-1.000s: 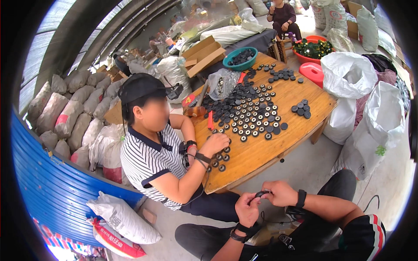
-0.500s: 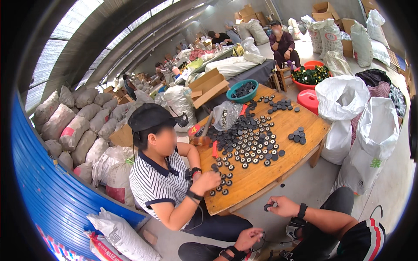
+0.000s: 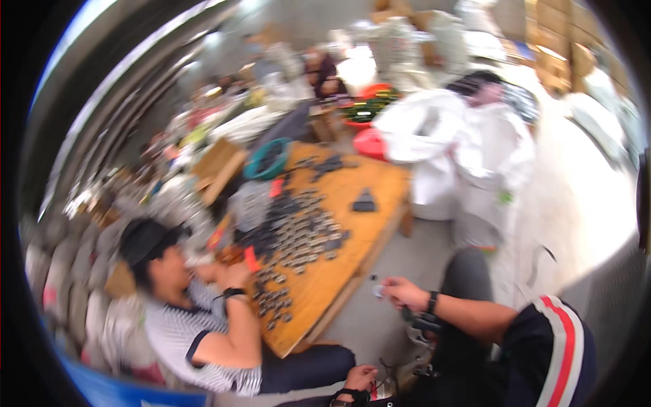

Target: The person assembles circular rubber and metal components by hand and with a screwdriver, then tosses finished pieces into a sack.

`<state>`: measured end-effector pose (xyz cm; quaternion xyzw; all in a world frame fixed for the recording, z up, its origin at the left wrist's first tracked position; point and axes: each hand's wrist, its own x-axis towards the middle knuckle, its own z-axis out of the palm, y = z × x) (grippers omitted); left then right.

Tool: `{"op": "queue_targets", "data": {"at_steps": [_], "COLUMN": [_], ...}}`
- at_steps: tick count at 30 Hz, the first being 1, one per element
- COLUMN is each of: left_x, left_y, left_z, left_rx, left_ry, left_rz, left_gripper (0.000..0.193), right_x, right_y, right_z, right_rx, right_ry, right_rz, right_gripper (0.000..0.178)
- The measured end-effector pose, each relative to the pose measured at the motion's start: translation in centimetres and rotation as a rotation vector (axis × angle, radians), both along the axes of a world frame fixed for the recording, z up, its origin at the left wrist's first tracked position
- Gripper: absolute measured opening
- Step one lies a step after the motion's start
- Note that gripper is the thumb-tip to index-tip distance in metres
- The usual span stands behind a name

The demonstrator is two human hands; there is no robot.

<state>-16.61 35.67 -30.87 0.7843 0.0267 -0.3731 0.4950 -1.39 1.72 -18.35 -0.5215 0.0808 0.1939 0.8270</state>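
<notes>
My right hand [image 3: 404, 293], with a dark band at its wrist, is held off the table's near right edge. Its thumb and fingers pinch a small round disc [image 3: 378, 291], pale on the side showing. Low in the middle is my left hand [image 3: 363, 377], its fingers seeming loosely curled but smeared by motion. On the wooden table [image 3: 380, 184] lie many small black discs [image 3: 308, 234], several with pale centres. A small pile of dark discs [image 3: 364, 201] sits apart on the right of the tabletop.
A person in a striped shirt [image 3: 203, 325] sits at the table's left, hands near an orange-brown object [image 3: 230, 254]. A teal basin [image 3: 267, 160] stands at the table's far end. White sacks [image 3: 491, 146] and a red tub [image 3: 370, 144] stand beyond the table's right side.
The view has swung right and blurred, shifting everything leftward. My right hand still pinches the disc, which now shows a pale side. The other person's hands have moved toward the orange-brown object.
</notes>
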Motion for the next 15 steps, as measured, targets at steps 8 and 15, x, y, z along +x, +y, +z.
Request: {"op": "queue_targets", "data": {"at_steps": [8,15], "left_x": [0.8,0.7], "left_y": [-2.1,-2.2], "left_z": [2.5,1.3], "left_rx": [0.027,-0.004], "left_ry": [-0.089,-0.128], "left_rz": [0.046,0.055], "left_gripper": [0.021,0.022], "right_x": [2.6,3.5], "right_y": [-15.3,-18.6], "right_z": [11.0,10.0], "right_rx": [0.080,0.206], "right_ry": [-0.265,-0.155], "right_rz": [-0.754,-0.662], "right_gripper": [0.015,0.012]}}
